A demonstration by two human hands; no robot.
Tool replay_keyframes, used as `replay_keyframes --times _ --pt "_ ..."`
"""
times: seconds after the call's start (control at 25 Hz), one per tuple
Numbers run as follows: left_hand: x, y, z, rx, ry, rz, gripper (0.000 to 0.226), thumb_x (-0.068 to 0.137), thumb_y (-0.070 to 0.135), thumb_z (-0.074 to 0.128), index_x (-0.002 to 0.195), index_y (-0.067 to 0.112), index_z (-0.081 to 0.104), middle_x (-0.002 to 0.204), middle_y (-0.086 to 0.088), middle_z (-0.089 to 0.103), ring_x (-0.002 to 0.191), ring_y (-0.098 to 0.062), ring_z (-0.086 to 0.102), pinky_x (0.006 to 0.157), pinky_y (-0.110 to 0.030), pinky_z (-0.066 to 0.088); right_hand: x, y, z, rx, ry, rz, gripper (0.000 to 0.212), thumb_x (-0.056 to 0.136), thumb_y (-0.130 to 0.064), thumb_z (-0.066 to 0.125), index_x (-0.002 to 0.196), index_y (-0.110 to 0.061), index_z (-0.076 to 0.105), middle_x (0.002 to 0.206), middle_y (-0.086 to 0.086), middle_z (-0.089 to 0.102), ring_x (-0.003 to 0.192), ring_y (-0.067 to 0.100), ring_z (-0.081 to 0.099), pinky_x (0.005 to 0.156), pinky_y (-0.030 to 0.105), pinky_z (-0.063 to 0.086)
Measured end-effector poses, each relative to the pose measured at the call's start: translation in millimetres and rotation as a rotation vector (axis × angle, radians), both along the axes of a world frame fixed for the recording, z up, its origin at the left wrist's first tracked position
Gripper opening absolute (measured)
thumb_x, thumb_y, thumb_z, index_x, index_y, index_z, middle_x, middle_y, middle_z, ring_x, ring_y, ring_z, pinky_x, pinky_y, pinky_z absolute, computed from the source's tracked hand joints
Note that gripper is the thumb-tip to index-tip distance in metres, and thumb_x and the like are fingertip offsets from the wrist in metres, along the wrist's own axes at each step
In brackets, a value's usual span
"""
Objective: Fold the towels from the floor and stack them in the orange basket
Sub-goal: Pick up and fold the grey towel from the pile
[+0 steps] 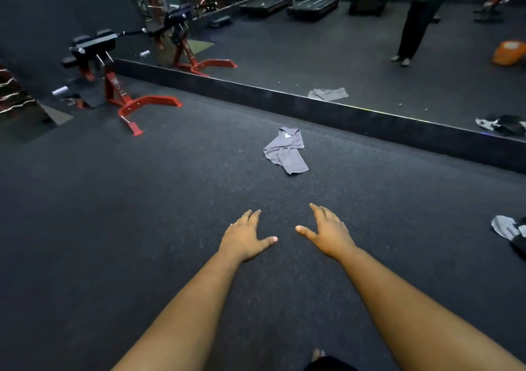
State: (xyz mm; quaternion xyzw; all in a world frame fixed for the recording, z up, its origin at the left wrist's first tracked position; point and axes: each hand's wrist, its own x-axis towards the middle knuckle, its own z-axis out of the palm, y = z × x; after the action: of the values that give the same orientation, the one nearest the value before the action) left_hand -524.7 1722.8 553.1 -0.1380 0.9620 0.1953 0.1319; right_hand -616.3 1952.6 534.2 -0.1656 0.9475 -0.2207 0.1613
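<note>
Head cam: both arms stretched out over the dark gym floor (142, 200), left hand (244, 238) and right hand (330, 234) spread flat, palms down, holding nothing. Crumpled grey towel (286, 150) lies ahead by the mirror (341, 57). Orange basket (509, 53) only shows as a reflection, far right.

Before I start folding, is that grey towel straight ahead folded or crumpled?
Crumpled: the grey towel lies loosely bunched on the floor, edges uneven.

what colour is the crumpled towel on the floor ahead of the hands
Grey; the towel shows best in the head view.
</note>
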Motion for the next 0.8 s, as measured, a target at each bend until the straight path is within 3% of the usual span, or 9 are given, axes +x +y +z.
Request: replay_keyframes --times 0.52,0.8 --pt "-346.0 -82.0 -39.0 0.029 -0.089 -0.021 0.104 0.082 0.079 0.056 0.162 0.026 0.014 0.170 -0.003 0.015 0.154 -0.022 0.022 0.123 -0.048 0.027 -344.2 -72.5 -38.3 0.066 -0.115 -0.019 0.091 0.090 -0.075 0.047 0.161 -0.028 0.016 0.166 0.005 0.022 0.153 0.026 0.020 0.121 0.057 0.023" --pt "-516.4 -177.6 -91.6 0.068 -0.161 -0.045 0.104 0.083 0.080 0.053 0.162 0.025 0.014 0.170 -0.004 0.014 0.153 -0.026 0.025 0.122 -0.047 0.029 -510.3 -151.0 -82.8 0.143 -0.176 -0.031 0.092 0.089 -0.077 0.045 0.161 -0.027 0.016 0.166 0.005 0.023 0.153 0.027 0.021 0.120 0.057 0.025"
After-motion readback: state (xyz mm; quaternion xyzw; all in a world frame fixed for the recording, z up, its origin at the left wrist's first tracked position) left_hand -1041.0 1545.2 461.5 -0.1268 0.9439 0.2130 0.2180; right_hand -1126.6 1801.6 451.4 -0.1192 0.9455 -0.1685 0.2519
